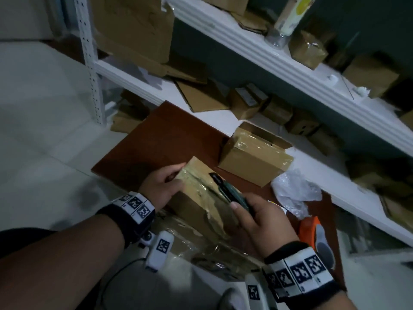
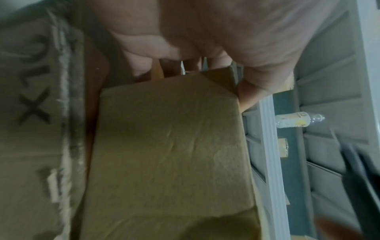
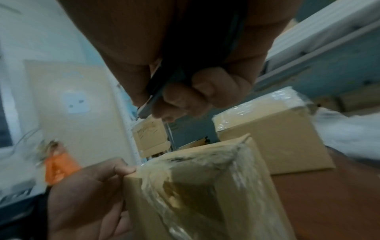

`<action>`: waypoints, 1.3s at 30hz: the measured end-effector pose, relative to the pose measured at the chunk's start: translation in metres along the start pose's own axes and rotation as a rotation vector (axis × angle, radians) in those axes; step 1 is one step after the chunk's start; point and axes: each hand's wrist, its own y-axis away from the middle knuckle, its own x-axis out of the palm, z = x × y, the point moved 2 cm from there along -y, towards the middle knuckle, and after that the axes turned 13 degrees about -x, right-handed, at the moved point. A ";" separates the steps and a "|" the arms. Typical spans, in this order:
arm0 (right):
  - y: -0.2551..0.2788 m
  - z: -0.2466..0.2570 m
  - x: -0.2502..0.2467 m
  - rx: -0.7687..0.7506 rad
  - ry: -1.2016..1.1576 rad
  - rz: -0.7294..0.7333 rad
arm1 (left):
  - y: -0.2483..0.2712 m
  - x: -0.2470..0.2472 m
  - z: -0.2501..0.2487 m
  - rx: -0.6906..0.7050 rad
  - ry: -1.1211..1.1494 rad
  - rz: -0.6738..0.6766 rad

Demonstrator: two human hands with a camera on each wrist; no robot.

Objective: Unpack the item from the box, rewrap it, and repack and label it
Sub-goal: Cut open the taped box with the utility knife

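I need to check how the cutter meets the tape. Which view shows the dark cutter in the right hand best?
The head view: the cutter lies across the taped box, its length visible. The right wrist view shows only its tip below the fingers. The left wrist view shows none.

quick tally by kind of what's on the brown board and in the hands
Taped cardboard boxes: 2 (one held by the left hand at, one standing beyond it)
Dark cutters: 1, gripped in the right hand at
Crumpled clear plastic: 1
Orange tape dispensers: 1
Total: 5
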 end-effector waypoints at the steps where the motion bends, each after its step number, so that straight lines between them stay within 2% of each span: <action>1: -0.011 0.007 -0.001 -0.026 0.056 0.039 | -0.002 0.001 -0.002 0.010 -0.012 0.010; 6: -0.058 0.024 0.002 -0.021 0.320 0.229 | -0.009 0.001 -0.012 -0.041 -0.004 0.051; 11: -0.081 0.029 0.008 0.043 0.382 0.320 | -0.012 0.003 -0.003 -0.057 0.067 0.046; 19: -0.083 0.032 0.018 0.095 0.436 0.350 | -0.011 0.007 0.000 -0.057 0.083 0.009; 23: -0.084 0.034 0.019 0.109 0.414 0.373 | -0.008 0.010 -0.001 -0.097 0.088 0.046; 31: -0.080 0.036 0.019 0.089 0.456 0.295 | -0.006 0.016 0.001 -0.098 0.055 0.069; 39: -0.087 0.038 0.020 0.068 0.478 0.365 | -0.013 0.019 0.004 -0.079 0.076 0.062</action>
